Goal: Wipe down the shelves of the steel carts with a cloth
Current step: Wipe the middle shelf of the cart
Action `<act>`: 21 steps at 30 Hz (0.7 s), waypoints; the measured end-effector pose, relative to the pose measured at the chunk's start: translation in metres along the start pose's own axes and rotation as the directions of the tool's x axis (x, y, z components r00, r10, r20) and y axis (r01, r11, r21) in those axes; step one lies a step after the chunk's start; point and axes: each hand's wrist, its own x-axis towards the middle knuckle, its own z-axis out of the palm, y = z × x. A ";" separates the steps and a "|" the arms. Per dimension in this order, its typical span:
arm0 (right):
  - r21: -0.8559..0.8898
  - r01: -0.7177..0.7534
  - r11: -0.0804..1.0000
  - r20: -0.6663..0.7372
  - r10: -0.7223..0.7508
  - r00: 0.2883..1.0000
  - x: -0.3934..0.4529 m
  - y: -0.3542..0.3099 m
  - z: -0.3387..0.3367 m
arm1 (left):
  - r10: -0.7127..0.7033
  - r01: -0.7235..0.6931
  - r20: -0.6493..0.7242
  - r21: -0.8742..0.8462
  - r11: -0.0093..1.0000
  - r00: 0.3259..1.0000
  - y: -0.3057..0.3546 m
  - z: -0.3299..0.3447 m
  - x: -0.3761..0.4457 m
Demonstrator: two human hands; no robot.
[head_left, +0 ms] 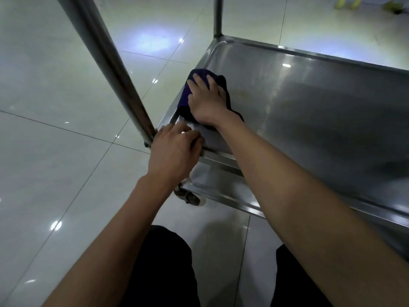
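A: Where is the cloth [188, 100]?

B: Centre of the frame, bunched in the near-left corner of the steel shelf [321, 120]. The right hand [208, 103] lies flat on top of it, fingers fairly straight and pressing down rather than curled round it.

A: And the other one?

B: The left hand [174, 149] holds the shelf's rim, its grip curled over the edge just beside the upright post [115, 69].

A: Which way should the wipe go?

B: Probably toward the right of the frame. The unwiped steel stretches away along the shelf's long axis, and the right hand is already on the cloth.
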 end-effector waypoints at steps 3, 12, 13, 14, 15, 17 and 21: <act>-0.037 0.029 0.999 -0.012 -0.029 1.000 -0.002 0.007 -0.001 | -0.020 0.020 0.017 0.039 0.999 1.000 0.003 0.000 0.002; 0.036 -0.008 0.999 -0.047 0.010 0.999 -0.030 0.049 -0.017 | -0.104 0.099 0.049 0.091 0.991 0.993 0.036 0.001 0.013; 0.051 -0.022 0.998 -0.056 0.025 0.998 -0.035 0.058 -0.020 | -0.078 0.074 0.050 0.087 0.993 0.996 0.041 0.002 0.016; 0.063 -0.035 0.997 -0.061 0.038 0.997 -0.039 0.068 -0.023 | -0.049 0.045 0.052 0.085 0.995 0.997 0.048 0.003 0.020; 0.070 -0.047 0.996 -0.065 0.051 0.997 -0.044 0.079 -0.026 | -0.023 0.018 0.060 0.079 0.997 0.998 0.057 0.004 0.024; 0.075 -0.083 0.994 -0.079 0.089 0.993 -0.055 0.101 -0.032 | 0.025 -0.030 0.091 0.051 0.998 0.995 0.077 0.009 0.034; 0.065 -0.145 0.987 -0.125 0.153 0.980 -0.088 0.150 -0.045 | 0.121 -0.122 0.159 0.001 0.992 0.980 0.119 0.024 0.043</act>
